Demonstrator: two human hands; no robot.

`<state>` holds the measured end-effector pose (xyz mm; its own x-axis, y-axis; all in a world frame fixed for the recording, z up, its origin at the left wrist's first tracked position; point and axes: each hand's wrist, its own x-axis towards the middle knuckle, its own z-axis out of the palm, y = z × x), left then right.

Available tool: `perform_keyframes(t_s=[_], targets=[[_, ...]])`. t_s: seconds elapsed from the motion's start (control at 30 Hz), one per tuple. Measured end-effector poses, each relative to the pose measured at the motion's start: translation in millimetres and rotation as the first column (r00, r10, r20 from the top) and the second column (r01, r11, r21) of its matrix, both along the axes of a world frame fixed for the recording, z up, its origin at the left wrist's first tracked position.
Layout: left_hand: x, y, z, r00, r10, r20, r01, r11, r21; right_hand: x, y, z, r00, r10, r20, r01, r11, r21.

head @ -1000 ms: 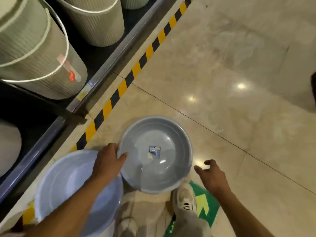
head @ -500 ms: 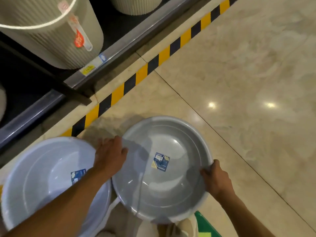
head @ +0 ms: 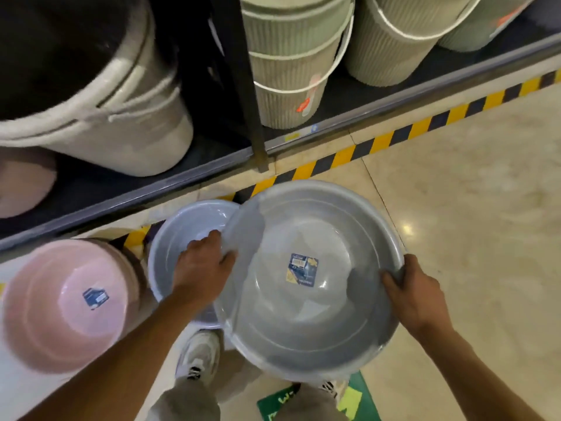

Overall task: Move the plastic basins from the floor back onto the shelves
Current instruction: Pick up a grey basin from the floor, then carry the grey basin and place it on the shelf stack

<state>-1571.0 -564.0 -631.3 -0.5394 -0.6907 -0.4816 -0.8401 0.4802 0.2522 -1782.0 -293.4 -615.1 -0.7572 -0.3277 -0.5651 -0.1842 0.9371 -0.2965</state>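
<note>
A round grey plastic basin [head: 306,323] with a blue label inside is lifted off the floor, held level in front of me. My left hand [head: 202,268] grips its left rim and my right hand [head: 414,294] grips its right rim. Under its left edge a pale blue basin [head: 182,238] sits on the floor, partly covered by the grey one and my left hand. A pink basin [head: 60,305] with a blue label rests at the lower left. The bottom shelf [head: 212,165] runs across just beyond the basins.
Ribbed green buckets [head: 288,71] and a large grey bin [head: 121,123] stand on the shelf, split by a black upright post [head: 252,101]. Yellow-black hazard tape [head: 394,138] lines the floor at the shelf's foot. Glossy marble floor [head: 470,223] spreads right. My shoes [head: 198,357] are below the basin.
Both hands have taken the grey basin by its rim and raised it off the floor. The view has swung left toward the shelf, bringing the pink basin into sight.
</note>
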Motion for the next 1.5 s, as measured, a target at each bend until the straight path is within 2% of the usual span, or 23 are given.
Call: perform_keyframes(t_s=[0.23,0.43,0.6,0.73,0.93,1.1,1.3,1.5], targets=[[111,-65,33,0.978,0.200,0.063,-0.201,0.980,-0.004,64,-119,2,0.974,0.215,-0.068,-0.220,0.972,-0.084],[165,-117,-18,0.960,0.249,0.126,-0.264,0.957,0.118,111,-180,-57,0.952,0.292,-0.092,-0.291,0.957,0.021],[174,-133,-81,0.966,0.242,0.093,-0.255,0.951,0.176,121,-198,-111,0.957,0.253,-0.142,-0.237,0.964,0.120],[168,-134,-119,0.946,0.318,0.061,-0.324,0.927,0.187,124,-199,-146,0.973,0.188,-0.136,-0.167,0.975,0.149],[163,-133,-162,0.930,0.324,0.172,-0.359,0.901,0.243,134,-201,-182,1.000,-0.013,-0.019,0.014,0.999,0.036],[167,-136,-178,0.913,0.354,0.202,-0.399,0.877,0.268,137,-196,-193,0.998,-0.017,0.059,0.011,0.995,0.097],[161,-139,-161,0.913,0.371,0.169,-0.401,0.892,0.208,136,-191,-181,1.000,-0.002,0.026,0.000,0.997,0.078],[127,-138,-89,0.960,0.271,0.066,-0.278,0.950,0.145,109,-183,-119,0.996,-0.085,0.000,0.084,0.996,0.029]])
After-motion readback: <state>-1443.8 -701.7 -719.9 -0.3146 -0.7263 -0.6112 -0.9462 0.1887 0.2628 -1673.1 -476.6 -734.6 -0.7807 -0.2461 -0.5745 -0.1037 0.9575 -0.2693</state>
